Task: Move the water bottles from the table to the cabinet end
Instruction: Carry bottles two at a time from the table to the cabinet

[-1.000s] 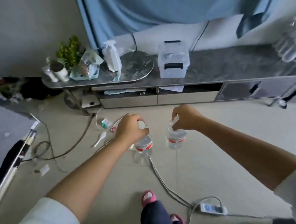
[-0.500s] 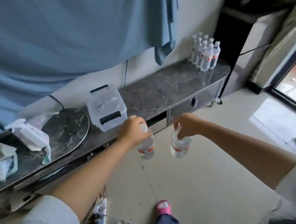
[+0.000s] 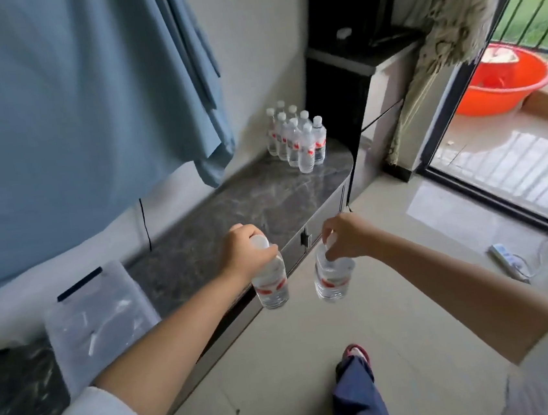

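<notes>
While crossing toward the cabinet (image 3: 264, 194), two bottles in the air: left hand (image 3: 243, 254) gripping one (image 3: 271, 283), right hand (image 3: 343, 240) another (image 3: 332, 277), by the necks. Cluster (image 3: 297, 139) already at cabinet end; setting down pending.

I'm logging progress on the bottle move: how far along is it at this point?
Done: a cluster of water bottles already stands at the far end of the cabinet top. In hand: the left hand grips one bottle by its neck, the right hand another, both in the air beside the cabinet. Left: setting these two down by the cluster. The table is out of view.
</notes>
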Demonstrator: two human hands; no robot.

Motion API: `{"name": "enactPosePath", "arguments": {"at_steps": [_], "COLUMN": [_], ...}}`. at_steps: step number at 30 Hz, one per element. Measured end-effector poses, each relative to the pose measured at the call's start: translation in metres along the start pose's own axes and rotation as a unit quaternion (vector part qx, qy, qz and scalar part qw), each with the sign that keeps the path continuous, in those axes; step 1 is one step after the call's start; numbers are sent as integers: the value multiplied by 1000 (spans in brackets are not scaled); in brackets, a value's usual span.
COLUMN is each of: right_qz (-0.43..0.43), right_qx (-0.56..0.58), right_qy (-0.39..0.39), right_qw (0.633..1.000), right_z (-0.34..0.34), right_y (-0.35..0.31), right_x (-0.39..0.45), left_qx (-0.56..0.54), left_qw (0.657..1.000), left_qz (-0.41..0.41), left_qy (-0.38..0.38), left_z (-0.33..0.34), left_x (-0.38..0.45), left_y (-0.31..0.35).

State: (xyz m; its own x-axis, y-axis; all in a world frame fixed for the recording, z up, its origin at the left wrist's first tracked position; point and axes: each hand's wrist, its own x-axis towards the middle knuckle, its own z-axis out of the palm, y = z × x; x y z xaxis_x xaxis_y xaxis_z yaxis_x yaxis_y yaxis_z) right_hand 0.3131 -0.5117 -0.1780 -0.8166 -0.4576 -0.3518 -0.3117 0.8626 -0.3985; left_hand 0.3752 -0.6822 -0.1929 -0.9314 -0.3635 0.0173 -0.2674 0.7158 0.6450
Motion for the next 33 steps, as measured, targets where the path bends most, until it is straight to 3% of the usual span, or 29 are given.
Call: {"name": "enactPosePath", "arguments": {"at_steps": [7, 16, 26, 33], "right_qz": [-6, -2, 45, 54], "right_qx": [3, 45, 31, 15], "right_qy": [-7, 72, 28, -30], "right_qw": [1000, 996, 998, 998], "right_z": [-87, -164, -207, -204], "right_y": [71, 144, 193, 225], "right_x": [100, 220, 361, 434], "left_qx": [-14, -81, -15, -39], "left_qw": [999, 990, 986, 969], "left_qz": [-24, -101, -100, -188], "left_qy": [-30, -63, -131, -154], "left_z": [52, 113, 181, 226], "left_x": [121, 261, 396, 452], "left_y": [62, 113, 124, 128]}}
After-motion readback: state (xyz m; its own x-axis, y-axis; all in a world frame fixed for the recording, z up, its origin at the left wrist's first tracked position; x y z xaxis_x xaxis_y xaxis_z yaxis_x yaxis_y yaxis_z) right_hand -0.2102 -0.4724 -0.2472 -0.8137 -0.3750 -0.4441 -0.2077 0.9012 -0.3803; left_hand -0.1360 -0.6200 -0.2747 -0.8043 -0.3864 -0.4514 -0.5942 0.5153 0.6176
